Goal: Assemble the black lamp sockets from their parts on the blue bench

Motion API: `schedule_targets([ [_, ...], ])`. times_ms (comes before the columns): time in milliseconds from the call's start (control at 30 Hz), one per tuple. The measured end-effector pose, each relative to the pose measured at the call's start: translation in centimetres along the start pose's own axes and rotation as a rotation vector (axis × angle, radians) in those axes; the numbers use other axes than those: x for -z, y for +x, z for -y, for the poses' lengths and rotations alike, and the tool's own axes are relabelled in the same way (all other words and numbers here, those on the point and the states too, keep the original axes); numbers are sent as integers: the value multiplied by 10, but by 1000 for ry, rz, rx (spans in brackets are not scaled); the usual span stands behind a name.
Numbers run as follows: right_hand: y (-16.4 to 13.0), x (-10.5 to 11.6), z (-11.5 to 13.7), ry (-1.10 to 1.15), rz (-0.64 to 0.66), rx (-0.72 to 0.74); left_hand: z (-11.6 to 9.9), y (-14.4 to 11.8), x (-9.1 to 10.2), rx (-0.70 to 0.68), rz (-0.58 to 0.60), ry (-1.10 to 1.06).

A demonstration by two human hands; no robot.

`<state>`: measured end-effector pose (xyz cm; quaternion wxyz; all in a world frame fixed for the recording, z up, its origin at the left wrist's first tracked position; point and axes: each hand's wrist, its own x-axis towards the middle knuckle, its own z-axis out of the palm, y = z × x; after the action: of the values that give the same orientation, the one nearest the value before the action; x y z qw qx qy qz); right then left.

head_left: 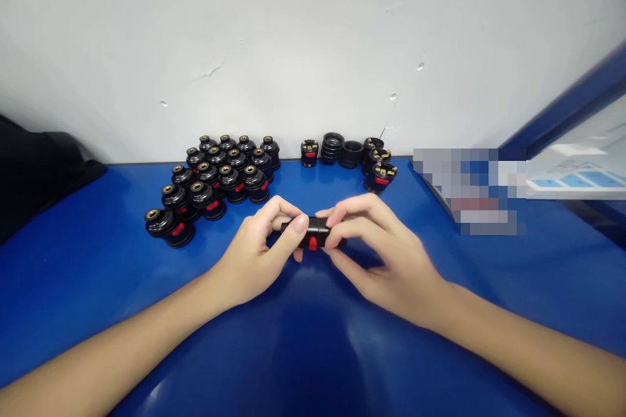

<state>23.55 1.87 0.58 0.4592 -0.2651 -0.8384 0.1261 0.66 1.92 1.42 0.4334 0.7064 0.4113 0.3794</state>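
Note:
Between my hands, above the middle of the table, a black lamp holder (317, 232) with a small red switch lies on its side. My left hand (261, 251) is closed on its left end, thumb across the near side. The fingertips of my right hand (386, 257) grip its right end, and they hide that part. Behind my left hand stand several assembled black lamp holders (232, 182) in slanting rows, with brass-coloured tops and red switches.
By the wall (313, 45) stand a socket core (309, 154) with bare brass contacts, a ribbed black shell (332, 148), a black ring (351, 155) and more cores (381, 176). A partly blurred packet (469, 195) lies right on the blue table (313, 352). Dark cloth (39, 169) hangs far left.

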Motion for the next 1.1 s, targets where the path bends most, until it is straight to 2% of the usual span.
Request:
schedule_targets([
  [100, -2, -1, -2, -48, 16, 55, 0, -1, -1, -2, 34, -15],
  [267, -2, 0, -4, -10, 89, 80, 5, -1, 0, -39, 17, 32],
  [433, 4, 2, 0, -3, 31, -27, 7, 0, 1, -116, -31, 86],
  [500, 4, 2, -2, -23, 70, -74, 5, 0, 1, -130, -58, 131],
  [600, 3, 1, -6, -50, 118, -102, 4, 0, 0, -74, -96, 140],
  [733, 0, 1, -9, -168, 71, -42, 6, 0, 0, 19, -72, 11],
  [867, 2, 3, -8, -195, 36, -84, 7, 1, -1, -18, -115, 9],
  [1100, -1, 0, -15, -175, 79, -241, 8, 2, -1, -88, -234, 88],
])
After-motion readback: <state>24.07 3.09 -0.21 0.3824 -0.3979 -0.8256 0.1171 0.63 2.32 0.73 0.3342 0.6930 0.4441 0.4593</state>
